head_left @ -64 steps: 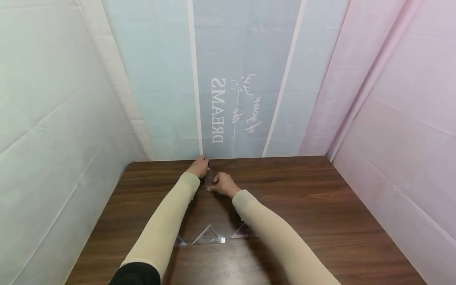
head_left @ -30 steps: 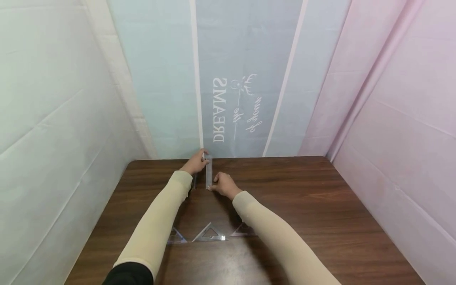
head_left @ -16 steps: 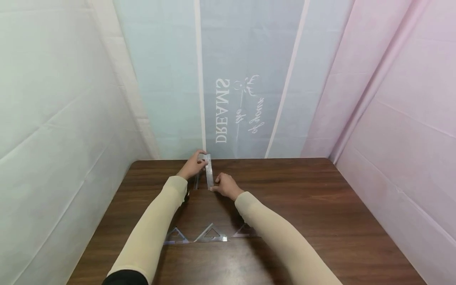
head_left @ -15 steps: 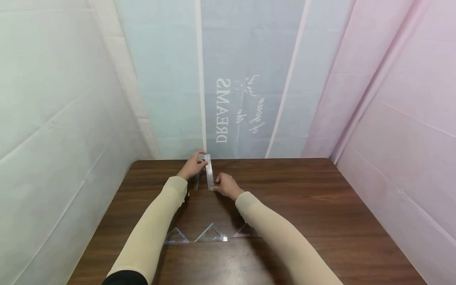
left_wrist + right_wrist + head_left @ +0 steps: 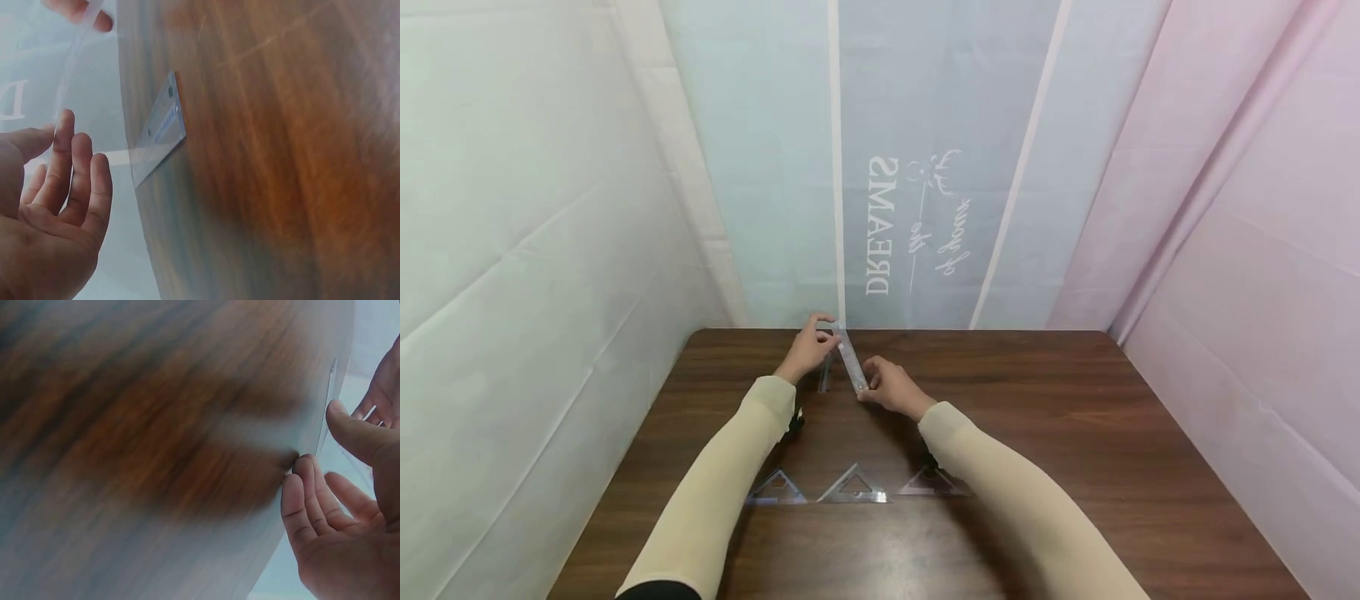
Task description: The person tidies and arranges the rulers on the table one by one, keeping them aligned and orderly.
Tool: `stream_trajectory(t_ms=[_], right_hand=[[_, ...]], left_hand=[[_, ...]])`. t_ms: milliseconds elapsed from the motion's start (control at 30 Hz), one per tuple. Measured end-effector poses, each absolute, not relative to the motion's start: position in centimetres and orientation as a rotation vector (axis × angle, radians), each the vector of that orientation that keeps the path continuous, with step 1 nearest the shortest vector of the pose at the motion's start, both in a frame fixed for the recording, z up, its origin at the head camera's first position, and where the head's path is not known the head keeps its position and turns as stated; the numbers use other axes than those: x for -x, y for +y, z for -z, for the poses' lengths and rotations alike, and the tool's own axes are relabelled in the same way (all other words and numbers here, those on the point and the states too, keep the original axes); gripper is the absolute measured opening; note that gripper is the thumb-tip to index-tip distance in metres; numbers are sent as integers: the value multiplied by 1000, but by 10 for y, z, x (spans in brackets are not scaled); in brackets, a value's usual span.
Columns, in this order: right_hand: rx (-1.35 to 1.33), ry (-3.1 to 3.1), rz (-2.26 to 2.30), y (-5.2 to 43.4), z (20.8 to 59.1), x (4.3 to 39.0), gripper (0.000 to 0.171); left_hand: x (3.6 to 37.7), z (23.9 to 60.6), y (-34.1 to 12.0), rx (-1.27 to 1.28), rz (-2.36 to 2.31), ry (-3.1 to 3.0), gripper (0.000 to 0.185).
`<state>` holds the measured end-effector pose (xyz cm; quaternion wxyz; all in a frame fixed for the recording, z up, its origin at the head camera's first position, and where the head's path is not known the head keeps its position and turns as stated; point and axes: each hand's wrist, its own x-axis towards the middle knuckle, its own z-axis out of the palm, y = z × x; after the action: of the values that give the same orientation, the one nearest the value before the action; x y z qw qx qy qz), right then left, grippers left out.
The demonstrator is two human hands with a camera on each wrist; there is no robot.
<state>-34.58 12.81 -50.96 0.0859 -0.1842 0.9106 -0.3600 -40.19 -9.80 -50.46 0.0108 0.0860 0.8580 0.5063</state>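
A clear plastic ruler slants between my two hands near the table's far edge. My left hand pinches its far end between thumb and forefinger, the other fingers loosely bent. At the near end, my right hand pinches it with thumb and fingertips. In the left wrist view the ruler stretches as a pale strip from the left fingertips up toward the other hand. Beside it, a clear set square with printed lettering lies on the wood, partly hidden by my left hand in the head view.
Closer in on the brown wooden table lies a row of set squares: a bluish one, a clear one and a pinkish one. A printed cloth hangs behind the table, with pale cloth walls on both sides.
The ruler has swung from nearly straight to a slant, its near end moving right with my right hand. My left hand has shifted left off the table set square, uncovering part of it.
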Motion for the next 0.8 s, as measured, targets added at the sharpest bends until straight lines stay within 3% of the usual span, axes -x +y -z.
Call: stream_trajectory(t_ms=[200,800], right_hand=[[668,2714,1108,135,510,344,74],[756,2717,1275,154,503,328,63]], left_hand=[[397,506,-97,-301,-1648,2659,51],[381,496,-88,-282,-1770,2599,57]])
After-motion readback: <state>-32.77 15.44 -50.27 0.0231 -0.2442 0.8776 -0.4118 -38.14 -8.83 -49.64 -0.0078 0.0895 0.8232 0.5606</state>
